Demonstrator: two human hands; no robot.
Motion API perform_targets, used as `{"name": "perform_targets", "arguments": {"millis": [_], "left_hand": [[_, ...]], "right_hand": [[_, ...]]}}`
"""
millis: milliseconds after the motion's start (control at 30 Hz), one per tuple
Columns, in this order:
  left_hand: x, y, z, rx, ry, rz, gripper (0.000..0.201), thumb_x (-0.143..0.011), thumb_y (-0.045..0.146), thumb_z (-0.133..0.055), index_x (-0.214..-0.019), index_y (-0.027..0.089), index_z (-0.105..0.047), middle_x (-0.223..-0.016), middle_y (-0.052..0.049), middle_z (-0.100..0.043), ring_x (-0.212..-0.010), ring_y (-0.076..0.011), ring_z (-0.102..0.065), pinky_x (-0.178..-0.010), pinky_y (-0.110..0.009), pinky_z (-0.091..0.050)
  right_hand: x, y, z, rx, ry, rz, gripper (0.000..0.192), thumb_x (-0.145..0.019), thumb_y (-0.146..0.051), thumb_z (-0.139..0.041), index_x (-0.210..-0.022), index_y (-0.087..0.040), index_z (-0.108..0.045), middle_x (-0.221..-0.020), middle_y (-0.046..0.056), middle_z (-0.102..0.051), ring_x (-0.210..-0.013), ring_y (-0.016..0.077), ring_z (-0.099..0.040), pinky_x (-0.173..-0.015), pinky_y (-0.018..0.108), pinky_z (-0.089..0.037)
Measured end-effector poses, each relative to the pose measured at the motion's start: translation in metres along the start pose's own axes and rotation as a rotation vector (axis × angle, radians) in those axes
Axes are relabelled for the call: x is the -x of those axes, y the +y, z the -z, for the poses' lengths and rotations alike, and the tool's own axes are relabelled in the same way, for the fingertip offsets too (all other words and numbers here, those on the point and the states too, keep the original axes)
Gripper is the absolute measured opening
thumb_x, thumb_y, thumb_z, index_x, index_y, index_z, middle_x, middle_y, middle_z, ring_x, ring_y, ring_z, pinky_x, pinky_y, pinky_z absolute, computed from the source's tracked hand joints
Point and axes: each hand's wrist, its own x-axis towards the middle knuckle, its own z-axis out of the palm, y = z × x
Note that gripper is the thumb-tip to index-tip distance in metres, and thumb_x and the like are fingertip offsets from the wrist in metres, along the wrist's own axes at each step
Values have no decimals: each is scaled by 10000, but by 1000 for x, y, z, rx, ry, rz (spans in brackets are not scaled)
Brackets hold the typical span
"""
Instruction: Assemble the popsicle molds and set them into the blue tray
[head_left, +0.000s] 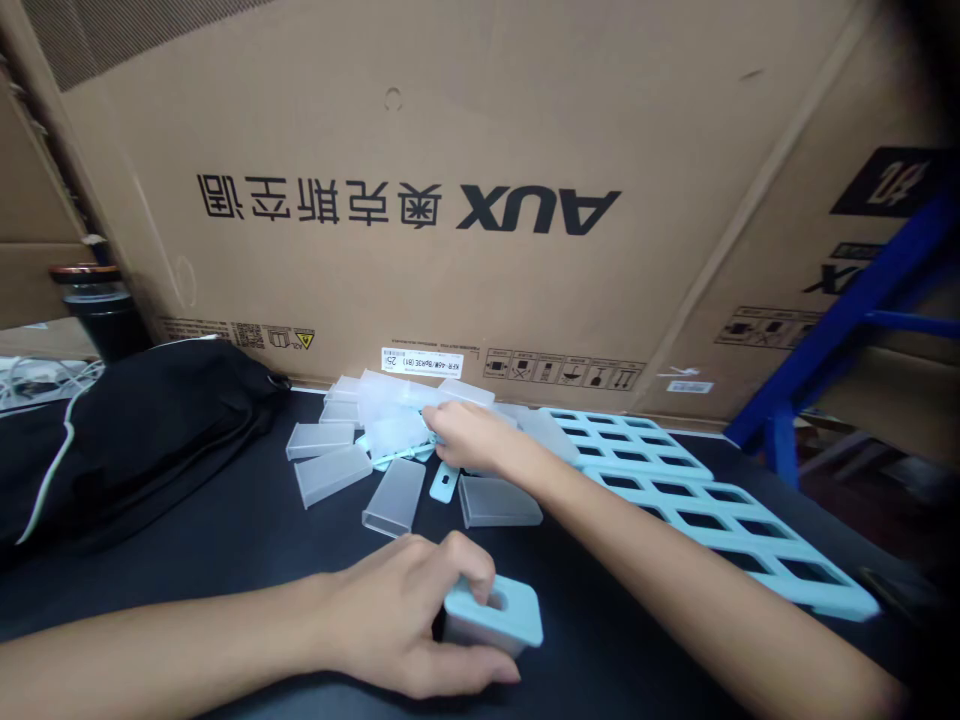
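Near the front of the black table, my left hand (420, 615) grips a small translucent plastic box with a light-blue cap (517, 610). The cap has an oval hole, and my index finger bends over it. My right hand (469, 435) reaches into a heap of frosted plastic sleeves (394, 420), fingers pinched together. Light-blue plastic shows by those fingertips, but whether they hold it is unclear. Just below lies a light-blue flat piece with a small hole (444, 484). Loose frosted sleeves (394, 497) surround it, one to the right (501, 502).
Two light-blue grid frames (750, 515) lie at the right, partly behind my right forearm. A large cardboard box (420, 280) stands across the back. Black cloth (150, 430) and a dark cup (105, 315) are at the left. A blue metal frame (840, 310) rises at the right.
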Motion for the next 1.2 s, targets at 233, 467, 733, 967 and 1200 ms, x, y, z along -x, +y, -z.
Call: {"name": "perform_targets", "arguments": {"millis": [233, 467, 733, 967, 1200], "left_hand": [[-1, -5, -3, -175, 10, -115, 389, -876, 388, -650, -1071, 258, -339, -731, 39, -687, -525, -121, -644, -529, -179, -464], [-2, -3, -3, -247, 31, -125, 397, -892, 441, -629, -1115, 256, -357, -689, 64, -649, -484, -115, -607, -504, -191, -449], [-5, -1, -4, -441, 74, -81, 475, -887, 534, -589, -1228, 260, -403, -812, 7, -680, -578, -178, -664, -541, -253, -485], [-22, 0, -7, -433, 36, 71, 554, -858, 478, -643, -1295, 283, -366, -958, -7, -686, -609, -181, -663, -622, -295, -521], [-21, -10, -11, -497, 132, 120, 544, -816, 500, -666, -1176, 242, -350, -882, -29, -606, -631, -213, -626, -541, -292, -461]], "right_hand": [[-1, 2, -3, -16, -12, -144, 334, -690, -46, -500, -1007, -118, -578, -892, 127, -632, -760, 192, -584, -536, 282, -267], [3, 9, 15, -84, -52, -238, 253, -607, -96, -581, -857, -121, -612, -772, 94, -592, -654, 160, -543, -514, 259, -269], [84, 28, 36, -415, -97, -238, 83, -612, -178, -560, -614, -190, -478, -566, -30, -491, -537, 94, -417, -491, 243, -280], [151, 39, 22, -806, -185, -317, 80, -792, -240, -574, -843, -193, -613, -659, -1, -613, -588, 123, -556, -553, 241, -410], [158, 24, 42, -1071, 390, -151, 216, -890, -418, -591, -879, -208, -637, -799, 28, -611, -650, 111, -577, -594, 240, -479]]}}
